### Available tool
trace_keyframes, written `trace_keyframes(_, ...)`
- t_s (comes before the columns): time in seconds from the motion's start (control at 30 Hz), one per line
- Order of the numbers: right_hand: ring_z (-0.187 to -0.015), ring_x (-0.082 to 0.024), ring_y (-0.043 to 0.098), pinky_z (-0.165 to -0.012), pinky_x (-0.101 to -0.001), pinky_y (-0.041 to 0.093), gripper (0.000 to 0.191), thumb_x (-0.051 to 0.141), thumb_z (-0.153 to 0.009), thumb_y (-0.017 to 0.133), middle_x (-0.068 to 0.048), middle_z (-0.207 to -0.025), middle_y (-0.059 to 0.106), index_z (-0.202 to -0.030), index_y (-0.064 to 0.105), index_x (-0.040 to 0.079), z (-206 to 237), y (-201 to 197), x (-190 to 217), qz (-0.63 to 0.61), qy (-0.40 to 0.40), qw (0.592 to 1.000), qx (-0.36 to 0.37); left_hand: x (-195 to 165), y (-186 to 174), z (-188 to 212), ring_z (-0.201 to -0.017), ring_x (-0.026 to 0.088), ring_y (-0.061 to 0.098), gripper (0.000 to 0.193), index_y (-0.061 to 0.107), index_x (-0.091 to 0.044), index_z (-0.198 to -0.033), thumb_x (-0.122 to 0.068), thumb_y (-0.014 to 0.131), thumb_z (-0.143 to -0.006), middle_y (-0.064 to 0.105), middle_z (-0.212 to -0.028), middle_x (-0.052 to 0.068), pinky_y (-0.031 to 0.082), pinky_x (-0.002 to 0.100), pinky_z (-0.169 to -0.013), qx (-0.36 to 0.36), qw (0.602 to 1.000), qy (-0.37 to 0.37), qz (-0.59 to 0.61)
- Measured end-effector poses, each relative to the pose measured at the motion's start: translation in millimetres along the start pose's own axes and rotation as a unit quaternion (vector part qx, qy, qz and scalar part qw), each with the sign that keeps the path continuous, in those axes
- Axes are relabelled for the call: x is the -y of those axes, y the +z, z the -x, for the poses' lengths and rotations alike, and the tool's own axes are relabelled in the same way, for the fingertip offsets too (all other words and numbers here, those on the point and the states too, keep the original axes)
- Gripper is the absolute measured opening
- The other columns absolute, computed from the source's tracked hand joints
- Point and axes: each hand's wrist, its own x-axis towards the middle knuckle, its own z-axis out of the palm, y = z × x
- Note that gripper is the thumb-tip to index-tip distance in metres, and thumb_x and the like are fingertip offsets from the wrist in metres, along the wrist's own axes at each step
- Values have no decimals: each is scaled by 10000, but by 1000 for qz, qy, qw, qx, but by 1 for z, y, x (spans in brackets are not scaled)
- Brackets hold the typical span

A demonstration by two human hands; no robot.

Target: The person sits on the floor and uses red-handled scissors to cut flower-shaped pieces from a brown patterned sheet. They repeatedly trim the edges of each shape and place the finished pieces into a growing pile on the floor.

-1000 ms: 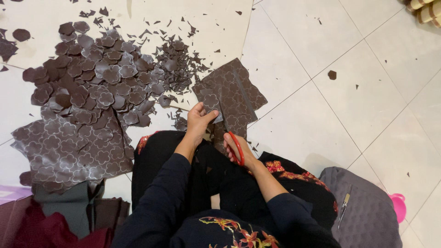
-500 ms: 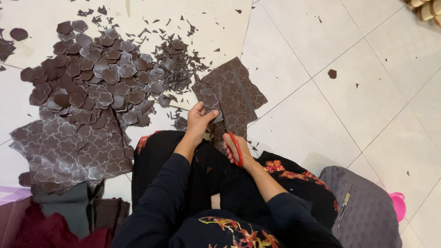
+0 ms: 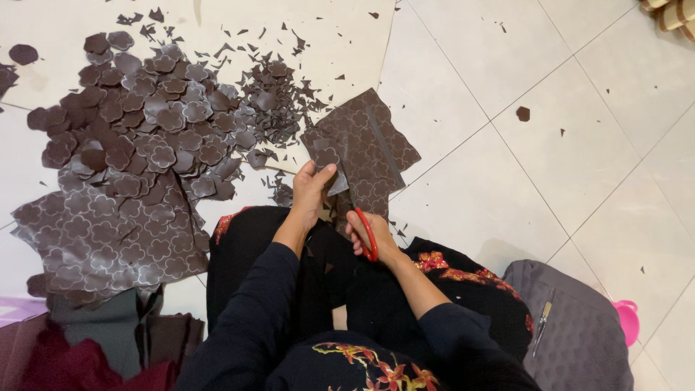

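Fabric piece (image 3: 365, 145), dark brown with a stamped flower pattern, lies partly on the white tile floor (image 3: 579, 145) just past the seated person's knees, its near edge lifted in their hands. Nearest of all are dark sleeves and a black garment with red and gold embroidery (image 3: 441, 264) over the lap. The left hand (image 3: 313, 190) pinches the near edge of the piece between thumb and fingers. The right hand (image 3: 371, 233), just beside it, is clenched around the red handles of the scissors (image 3: 368, 235); the blades are hidden under the hand and the piece. To the right sits a grey quilted cushion (image 3: 572, 326), a pink object (image 3: 627, 318) at its far edge. To the left lies a big patterned sheet (image 3: 108, 246), and beyond it a heap of cut flower shapes (image 3: 145, 123). Farther off, small scraps (image 3: 279, 98) are scattered over a pale board (image 3: 340, 36).
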Motion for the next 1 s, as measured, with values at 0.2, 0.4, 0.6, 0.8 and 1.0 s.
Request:
trace_keyframes(0.2,-480,-95,556,-456,-243,493,493,555,-942,608,0,-601,535,-862,681,74,6,2,6,68,-17,997,-34,3,-1,-2,-818,91,674,202,707,35,-1125,-94,707,-969,751,-1002,52,538,244,-736,-15,999,6,-36)
trace_keyframes(0.4,-458,-87,523,-427,-245,474,491,563,-941,599,11,-603,523,-819,633,88,8,3,7,38,-5,999,-29,3,0,1,-860,90,691,198,700,16,-1134,-89,688,-966,759,-1033,47,553,246,-769,-10,997,3,-73)
trace_keyframes(0.6,-421,-88,504,-381,-246,443,513,575,-933,609,3,-575,522,-755,570,96,8,7,4,24,-7,999,-38,4,0,0,-908,91,687,193,701,-1,-1150,-74,682,-973,752,-1063,39,554,254,-804,9,998,10,-65)
trace_keyframes(0.8,-391,-79,488,-356,-239,431,547,598,-935,596,11,-541,504,-717,558,97,12,7,8,40,-18,998,-53,4,-1,0,-898,93,691,194,699,-4,-1154,-76,681,-974,753,-1056,41,560,257,-799,10,998,3,-54)
trace_keyframes(1.0,-390,-72,475,-354,-235,411,532,589,-921,622,21,-540,500,-717,558,101,14,5,14,37,-11,998,-45,2,-1,1,-850,101,688,197,705,9,-1148,-76,683,-972,753,-1030,54,557,262,-762,4,999,-5,-43)
